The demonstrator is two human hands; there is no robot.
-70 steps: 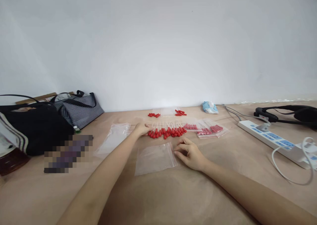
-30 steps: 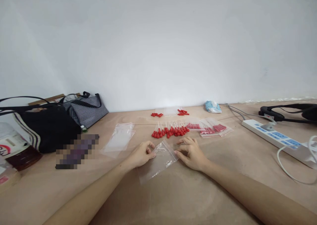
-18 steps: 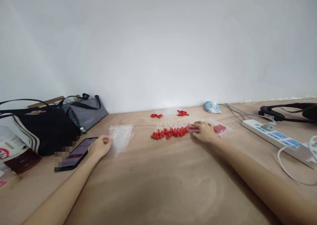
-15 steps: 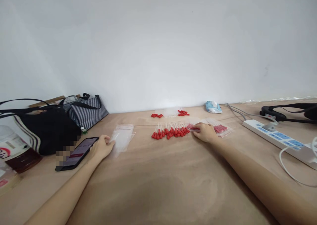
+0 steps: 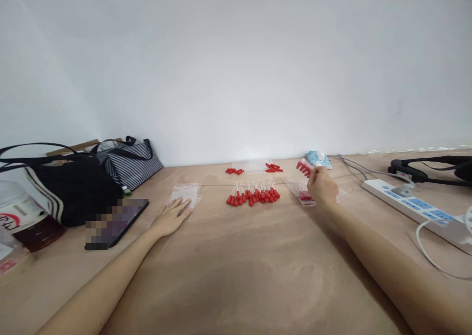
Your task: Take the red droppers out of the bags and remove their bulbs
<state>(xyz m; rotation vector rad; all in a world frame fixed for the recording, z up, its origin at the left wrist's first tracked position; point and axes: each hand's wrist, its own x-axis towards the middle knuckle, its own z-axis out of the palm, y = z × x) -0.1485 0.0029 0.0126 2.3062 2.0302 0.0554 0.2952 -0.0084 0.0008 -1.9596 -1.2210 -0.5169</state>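
Note:
My left hand (image 5: 172, 217) lies with fingers stretched over a stack of clear zip bags (image 5: 187, 191), covering its lower part. My right hand (image 5: 322, 187) is closed on a small clear zip bag with red pieces (image 5: 304, 168), raised above the table. Beneath and beside that hand lie other zip bags holding red pieces (image 5: 305, 196), partly hidden by it. Between the hands, droppers with red bulbs and thin clear stems (image 5: 254, 196) are spread in a row, bulbs toward me.
Farther back lie loose red pieces (image 5: 234, 171), more red pieces (image 5: 274, 168) and a clear sheet (image 5: 254, 166). A blue-white packet (image 5: 319, 159) and a power strip (image 5: 413, 207) are right. A phone (image 5: 129, 224), black bag (image 5: 84, 192), striped bag (image 5: 129, 165) and bottle (image 5: 22, 217) stand left.
My left hand has moved right and flattened onto the clear bags. My right hand has lifted a bag of red pieces up and to the right, away from the droppers.

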